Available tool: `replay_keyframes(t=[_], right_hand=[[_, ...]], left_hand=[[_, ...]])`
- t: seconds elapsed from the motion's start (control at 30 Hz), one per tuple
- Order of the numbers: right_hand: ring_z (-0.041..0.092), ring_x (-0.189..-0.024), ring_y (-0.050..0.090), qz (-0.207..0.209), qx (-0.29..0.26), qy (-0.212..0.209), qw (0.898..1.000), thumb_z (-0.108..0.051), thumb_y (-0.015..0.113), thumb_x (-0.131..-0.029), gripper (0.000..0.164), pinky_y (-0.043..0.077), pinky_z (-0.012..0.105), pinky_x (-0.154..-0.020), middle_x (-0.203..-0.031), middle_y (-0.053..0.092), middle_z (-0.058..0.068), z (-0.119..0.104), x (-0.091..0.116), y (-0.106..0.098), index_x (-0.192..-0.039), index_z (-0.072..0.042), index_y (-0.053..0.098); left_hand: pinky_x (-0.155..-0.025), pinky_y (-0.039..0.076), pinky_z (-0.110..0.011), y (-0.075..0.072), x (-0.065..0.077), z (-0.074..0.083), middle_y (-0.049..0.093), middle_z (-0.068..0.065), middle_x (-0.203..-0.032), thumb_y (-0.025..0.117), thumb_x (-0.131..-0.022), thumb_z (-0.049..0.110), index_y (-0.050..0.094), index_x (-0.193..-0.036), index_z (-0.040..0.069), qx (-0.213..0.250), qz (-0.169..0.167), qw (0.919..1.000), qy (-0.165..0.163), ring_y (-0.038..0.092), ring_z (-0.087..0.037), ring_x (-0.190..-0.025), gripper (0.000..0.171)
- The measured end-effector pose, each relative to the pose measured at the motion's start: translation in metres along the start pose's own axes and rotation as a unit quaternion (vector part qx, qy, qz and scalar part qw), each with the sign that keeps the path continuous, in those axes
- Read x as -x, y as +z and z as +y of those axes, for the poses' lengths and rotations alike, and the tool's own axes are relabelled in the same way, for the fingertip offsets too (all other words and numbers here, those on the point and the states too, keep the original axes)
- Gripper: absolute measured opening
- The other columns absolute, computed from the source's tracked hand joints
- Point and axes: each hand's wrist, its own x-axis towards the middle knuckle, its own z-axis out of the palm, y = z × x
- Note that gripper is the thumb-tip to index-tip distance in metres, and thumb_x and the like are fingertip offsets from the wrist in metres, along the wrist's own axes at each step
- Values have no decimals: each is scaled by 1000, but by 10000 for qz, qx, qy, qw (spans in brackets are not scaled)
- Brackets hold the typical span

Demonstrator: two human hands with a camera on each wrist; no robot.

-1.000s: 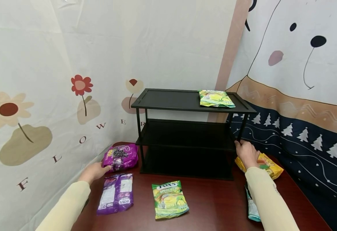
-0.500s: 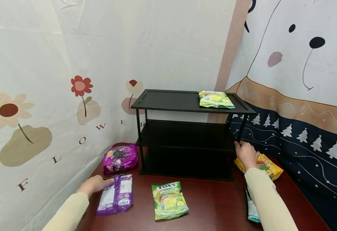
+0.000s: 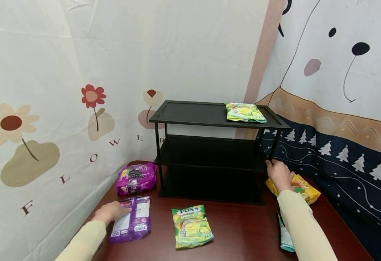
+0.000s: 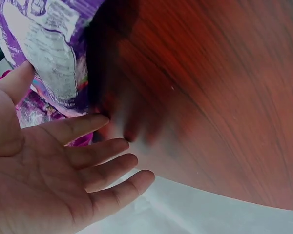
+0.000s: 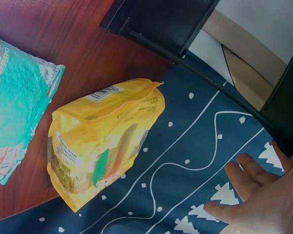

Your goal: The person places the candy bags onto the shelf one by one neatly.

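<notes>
My left hand (image 3: 110, 213) reaches over the left edge of a purple candy bag (image 3: 135, 221) lying back-side up on the table. Its fingers are spread and straight in the left wrist view, the thumb lying over the bag and the other fingertips beside it. At the right end of a black three-tier shelf (image 3: 210, 150), my right hand (image 3: 280, 175) holds the corner of the middle tier. In the right wrist view the index finger (image 5: 279, 155) lies against that corner, the other fingers stay loose, and the thumb is mostly out of sight.
A grape candy bag (image 3: 137, 177) lies behind the purple one. A green Fox's bag (image 3: 191, 226) lies front centre; another green bag (image 3: 245, 112) rests on the top tier. Beside the right arm are a yellow bag (image 5: 105, 139) and a teal bag (image 5: 22, 107). Printed curtains hang behind.
My left hand has left the grape bag and come down and nearer, over the purple bag's left edge. The right hand stays at the shelf corner.
</notes>
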Motion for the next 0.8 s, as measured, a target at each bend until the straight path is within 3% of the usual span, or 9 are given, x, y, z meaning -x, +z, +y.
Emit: replay_keyframes(t=[0.2, 0.67, 0.8], right_hand=[[52, -106, 50, 33, -12, -1, 10000, -34, 39, -107, 45, 21, 73, -96, -102, 61, 29, 1, 0, 0, -97, 3, 63], [55, -120, 43, -200, 55, 58, 9998, -37, 36, -107, 51, 8, 77, -104, -124, 56, 34, 2, -4, -1, -120, 5, 62], [55, -119, 43, -178, 45, 36, 9998, -37, 36, -107, 50, 7, 77, -104, -119, 58, 34, 2, -4, -1, -114, 5, 63]], left_hand=[[-82, 45, -67, 0, -3, 5, 60, -34, -111, 69, -87, 52, 60, -117, -12, 59, 169, 9998, 18, 55, -53, -98, 71], [-77, 49, -59, 0, -7, 7, 62, -28, -100, 80, -82, 36, 61, -104, -10, 286, 375, 9988, 157, 59, -44, -91, 54], [-77, 49, -58, -1, -9, 10, 63, -25, -97, 79, -81, 28, 61, -98, -6, 355, 442, 9981, 250, 60, -42, -91, 42]])
